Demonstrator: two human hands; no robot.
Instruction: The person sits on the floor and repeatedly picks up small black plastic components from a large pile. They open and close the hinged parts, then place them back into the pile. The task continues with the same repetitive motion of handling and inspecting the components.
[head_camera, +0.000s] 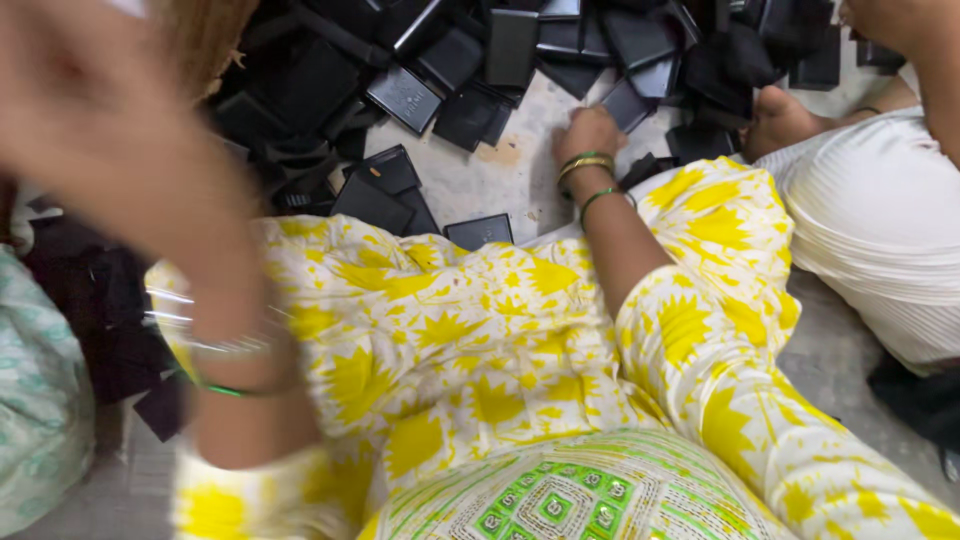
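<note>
Stone floor (500, 180) bears black cases (405, 98); right hand (588, 133) touches one.

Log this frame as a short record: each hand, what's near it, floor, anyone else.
view: head camera, looking down at a seated person's lap
left hand: raised close to the camera, blurred; whether it holds anything cannot be told
right hand: reaching forward, down on the floor at the edge of the pile, among the cases
cases: flat black cases heaped across the floor
clothing: yellow and white print over the knees
bangles: on the right wrist
other person: seated at right in white, bare foot by the pile
</note>
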